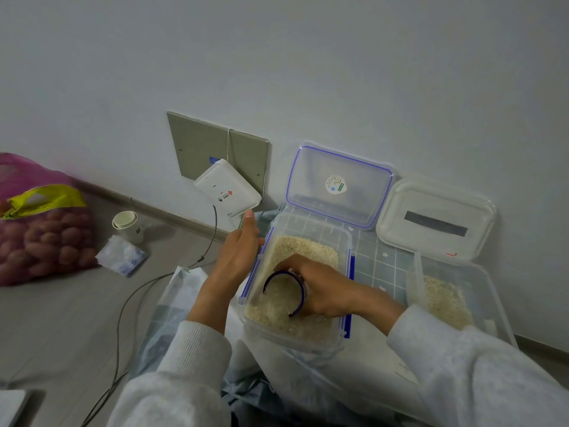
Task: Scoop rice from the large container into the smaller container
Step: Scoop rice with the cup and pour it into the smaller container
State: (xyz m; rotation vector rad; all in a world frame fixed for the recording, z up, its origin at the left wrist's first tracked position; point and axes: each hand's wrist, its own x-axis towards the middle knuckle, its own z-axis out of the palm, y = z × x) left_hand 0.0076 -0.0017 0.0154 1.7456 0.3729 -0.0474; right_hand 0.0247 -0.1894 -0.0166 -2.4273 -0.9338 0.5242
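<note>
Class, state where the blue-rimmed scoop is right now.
In the head view, the blue-rimmed scoop sits centre frame, dug into the rice of the blue-clipped container, held by the right hand.

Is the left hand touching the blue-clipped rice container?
Touching: the head view shows the left hand pressed against the rice container's left wall.
</note>
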